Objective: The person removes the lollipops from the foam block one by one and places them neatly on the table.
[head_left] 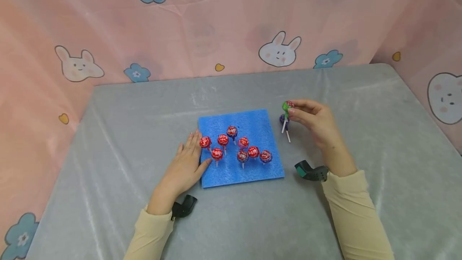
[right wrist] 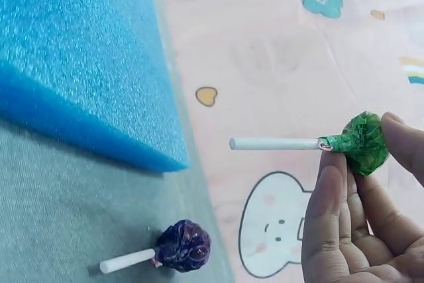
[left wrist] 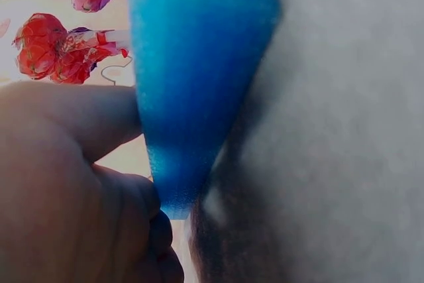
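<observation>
In the head view my right hand [head_left: 314, 121] pinches a green-wrapped lollipop [right wrist: 366, 144] by its head, the white stick pointing down and free. In the right wrist view that stick points left, toward the foam. A purple-wrapped lollipop [right wrist: 184, 246] lies on the table just below it. My left hand [head_left: 185, 165] rests flat at the left edge of a blue foam board [head_left: 234, 175], its thumb on the board's top. Several lollipops with red-topped wrappers, such as one red lollipop [head_left: 217, 154], stand upright in the foam by their sticks.
A grey cloth covers the table [head_left: 126, 143]. Behind it hangs a pink curtain [head_left: 216, 19] printed with rabbits and flowers. Dark wrist cameras sit at both wrists, the right wrist camera [head_left: 311, 171] close to the board's lower right corner.
</observation>
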A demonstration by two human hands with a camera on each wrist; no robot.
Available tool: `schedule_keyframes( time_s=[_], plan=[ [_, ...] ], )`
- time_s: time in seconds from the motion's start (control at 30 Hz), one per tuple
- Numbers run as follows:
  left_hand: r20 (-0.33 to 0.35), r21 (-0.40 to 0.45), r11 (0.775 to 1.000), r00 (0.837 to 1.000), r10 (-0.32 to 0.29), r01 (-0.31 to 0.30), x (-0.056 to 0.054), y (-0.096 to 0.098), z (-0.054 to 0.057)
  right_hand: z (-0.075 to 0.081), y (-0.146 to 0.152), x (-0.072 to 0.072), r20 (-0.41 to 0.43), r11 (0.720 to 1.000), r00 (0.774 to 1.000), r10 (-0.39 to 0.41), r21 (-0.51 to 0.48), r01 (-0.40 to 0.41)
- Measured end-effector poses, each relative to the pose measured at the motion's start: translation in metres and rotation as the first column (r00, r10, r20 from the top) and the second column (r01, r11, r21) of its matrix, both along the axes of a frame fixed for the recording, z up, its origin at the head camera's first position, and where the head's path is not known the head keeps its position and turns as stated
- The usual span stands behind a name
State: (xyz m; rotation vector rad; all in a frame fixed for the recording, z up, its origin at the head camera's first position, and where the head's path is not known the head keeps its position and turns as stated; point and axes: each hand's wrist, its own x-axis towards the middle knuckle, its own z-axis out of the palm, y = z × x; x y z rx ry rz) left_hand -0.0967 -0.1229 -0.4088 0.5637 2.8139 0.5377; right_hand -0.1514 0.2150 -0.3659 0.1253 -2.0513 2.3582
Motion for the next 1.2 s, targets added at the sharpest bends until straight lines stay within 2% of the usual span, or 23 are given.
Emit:
schedule_keyframes(
  time_s=[0.37,0.57,0.93,1.2],
  plan=[
    [-0.007,0.035,0.999,1.0,-0.009,0.01,-0.001,-0.002,-0.001,-0.006,0.013,-0.003,0.067,0.999,0.998,-0.015,-0.048,0.019],
    [-0.008,0.05,0.999,1.0,-0.016,0.016,-0.002,-0.002,-0.002,-0.014,0.026,-0.005,0.133,0.997,0.991,-0.03,-0.073,0.04],
    [-0.007,0.043,0.999,1.0,-0.009,0.009,-0.003,-0.002,-0.002,-0.031,0.039,-0.009,0.26,0.999,0.965,-0.042,0.009,0.041],
    [-0.026,0.044,0.999,1.0,-0.009,0.011,-0.003,-0.002,-0.003,-0.042,0.04,-0.011,0.283,0.986,0.954,-0.1,0.156,0.057]
  ],
)
